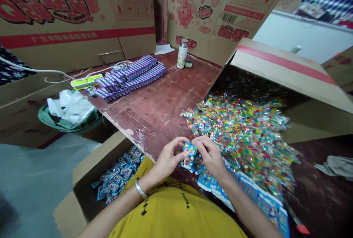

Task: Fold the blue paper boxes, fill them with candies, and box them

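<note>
Reddish-brown tabletop (162,100) bears a heap of clear candy packets (242,131) on the right, with flat blue cartons (255,192) nearer. At the near edge, the left hand (169,157) pinches a small blue box (190,150); the right hand (211,156) touches its top, but whether it pinches there I cannot tell.

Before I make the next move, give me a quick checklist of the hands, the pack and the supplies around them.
1. Blue pack secured: ok, the left hand holds it.
2. Right hand free: not ok, its fingers are at the pack's upper edge.
3. Pack's contents: cannot tell, the inside is hidden.
4. Candy bags nearby: ok, heaped beyond the right hand.
5. Cardboard box open: ok, with more blue packs visible inside.
6. Bottle away from the hands: ok, upright farther back.
</note>
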Demonstrator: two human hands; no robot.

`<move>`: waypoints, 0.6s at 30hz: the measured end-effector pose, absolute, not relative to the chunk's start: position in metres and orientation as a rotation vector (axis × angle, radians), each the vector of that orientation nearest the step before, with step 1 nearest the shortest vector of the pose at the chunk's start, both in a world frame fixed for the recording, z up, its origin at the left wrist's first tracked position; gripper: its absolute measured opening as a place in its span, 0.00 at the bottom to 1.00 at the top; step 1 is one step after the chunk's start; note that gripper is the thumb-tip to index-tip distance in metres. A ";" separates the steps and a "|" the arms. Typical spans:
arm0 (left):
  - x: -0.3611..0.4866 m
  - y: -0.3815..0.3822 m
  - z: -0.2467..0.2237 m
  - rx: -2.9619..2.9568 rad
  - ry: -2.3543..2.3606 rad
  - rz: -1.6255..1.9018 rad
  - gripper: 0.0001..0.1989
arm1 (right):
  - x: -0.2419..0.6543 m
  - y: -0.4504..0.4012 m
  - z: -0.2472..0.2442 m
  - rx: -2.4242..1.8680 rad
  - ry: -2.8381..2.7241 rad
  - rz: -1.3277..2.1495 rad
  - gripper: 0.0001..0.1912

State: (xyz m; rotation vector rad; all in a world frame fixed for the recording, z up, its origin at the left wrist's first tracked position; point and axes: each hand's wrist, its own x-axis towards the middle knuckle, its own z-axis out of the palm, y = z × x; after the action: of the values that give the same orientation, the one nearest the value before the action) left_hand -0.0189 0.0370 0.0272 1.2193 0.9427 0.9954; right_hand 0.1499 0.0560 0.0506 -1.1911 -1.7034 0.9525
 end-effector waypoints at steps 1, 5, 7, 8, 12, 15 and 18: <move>-0.019 0.037 0.028 1.222 0.945 0.985 0.16 | 0.151 0.054 0.050 -1.187 -1.719 0.971 0.13; -0.050 0.041 0.041 1.316 1.009 0.843 0.15 | 0.179 0.058 0.047 -1.290 -1.675 1.131 0.13; -0.085 0.042 0.051 1.431 1.094 0.655 0.15 | 0.204 0.062 0.041 -1.452 -1.652 1.074 0.15; -0.105 0.043 0.056 1.517 1.160 0.544 0.14 | 0.216 0.062 0.037 -1.550 -1.705 0.982 0.15; -0.165 0.040 0.063 1.768 1.464 0.148 0.19 | 0.242 0.052 0.018 -1.870 -2.136 0.683 0.16; -0.160 0.037 0.058 1.831 1.514 0.175 0.22 | 0.235 0.044 0.007 -2.067 -2.201 0.510 0.26; -0.118 0.037 0.048 1.853 1.416 0.328 0.18 | 0.225 0.045 0.003 -2.134 -2.105 0.449 0.22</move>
State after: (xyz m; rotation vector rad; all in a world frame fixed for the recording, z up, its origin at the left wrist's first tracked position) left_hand -0.1183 0.0373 0.0483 1.8526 1.4160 0.3282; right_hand 0.2252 0.0445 0.0033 -2.1344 -2.1053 0.4489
